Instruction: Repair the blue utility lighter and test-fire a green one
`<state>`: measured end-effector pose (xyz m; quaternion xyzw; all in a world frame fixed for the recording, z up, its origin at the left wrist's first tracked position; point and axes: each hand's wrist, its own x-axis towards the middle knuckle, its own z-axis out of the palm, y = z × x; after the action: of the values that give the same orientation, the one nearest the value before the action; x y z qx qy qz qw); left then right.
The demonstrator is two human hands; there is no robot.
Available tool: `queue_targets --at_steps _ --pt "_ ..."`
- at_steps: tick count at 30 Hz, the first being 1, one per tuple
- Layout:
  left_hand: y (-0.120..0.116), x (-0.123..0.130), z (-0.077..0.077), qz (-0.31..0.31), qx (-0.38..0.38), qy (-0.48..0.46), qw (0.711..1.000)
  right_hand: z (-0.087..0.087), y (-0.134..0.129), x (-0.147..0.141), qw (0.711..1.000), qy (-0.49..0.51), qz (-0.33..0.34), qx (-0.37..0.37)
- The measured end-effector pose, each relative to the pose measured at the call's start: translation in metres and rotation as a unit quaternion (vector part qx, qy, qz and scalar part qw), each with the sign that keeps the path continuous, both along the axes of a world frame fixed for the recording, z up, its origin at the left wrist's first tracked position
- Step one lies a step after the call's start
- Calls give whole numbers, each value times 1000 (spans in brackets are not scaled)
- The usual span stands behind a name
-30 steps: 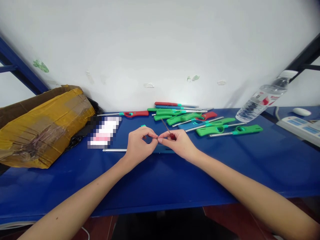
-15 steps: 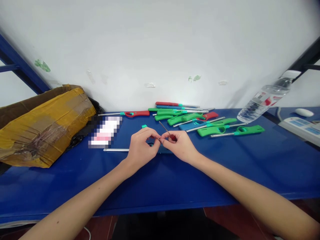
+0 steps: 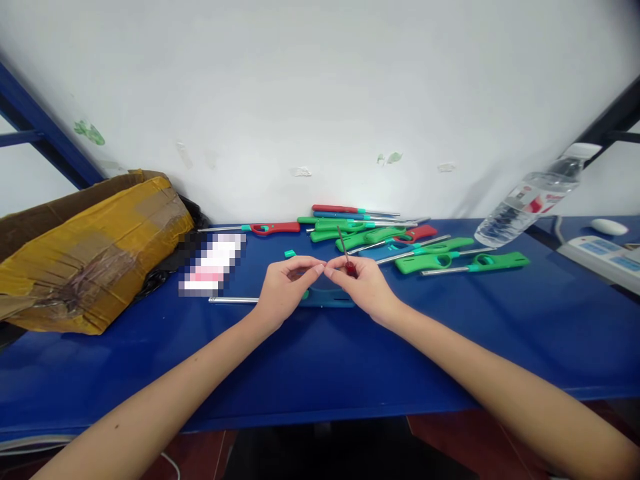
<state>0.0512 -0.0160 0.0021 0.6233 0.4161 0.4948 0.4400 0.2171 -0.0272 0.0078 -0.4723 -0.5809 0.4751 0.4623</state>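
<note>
My left hand (image 3: 285, 290) and my right hand (image 3: 367, 283) meet fingertip to fingertip above the table. Thumb and forefinger of the left are pinched; whatever lies between them is too small to make out. Tucked in my right hand is a small screwdriver (image 3: 349, 267) with a dark red handle, its thin shaft pointing up and away. Below the hands a blue long-necked lighter (image 3: 327, 300) lies flat, its metal tube (image 3: 233, 300) sticking out to the left, partly covered by my left hand. Just beyond my left fingers sits a small teal plastic piece (image 3: 290, 253).
Along the wall lie several green, blue and red lighters (image 3: 425, 260), with one red lighter (image 3: 277, 229) further left. A taped cardboard box (image 3: 95, 260) and a blurred-out card (image 3: 213, 265) are at left. A tilted water bottle (image 3: 525, 200) and a white device (image 3: 605, 260) stand right.
The screwdriver in my right hand has swung more upright, its tip moving right. My fingertips have shifted slightly, uncovering more of the blue lighter's body.
</note>
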Motion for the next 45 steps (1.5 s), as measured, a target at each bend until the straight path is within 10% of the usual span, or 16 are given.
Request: queue_targets --at_steps 7,15,26,45 --pt "11 -13 2 36 -12 -21 999 11 11 21 999 33 -5 -39" --pt "24 -29 1 70 38 26 997 14 24 49 993 -43 -26 106" --pt "18 -28 1 -5 187 173 967 15 18 43 990 57 -68 107" --pt "14 -26 2 -20 205 172 963 11 18 40 986 120 -51 100"
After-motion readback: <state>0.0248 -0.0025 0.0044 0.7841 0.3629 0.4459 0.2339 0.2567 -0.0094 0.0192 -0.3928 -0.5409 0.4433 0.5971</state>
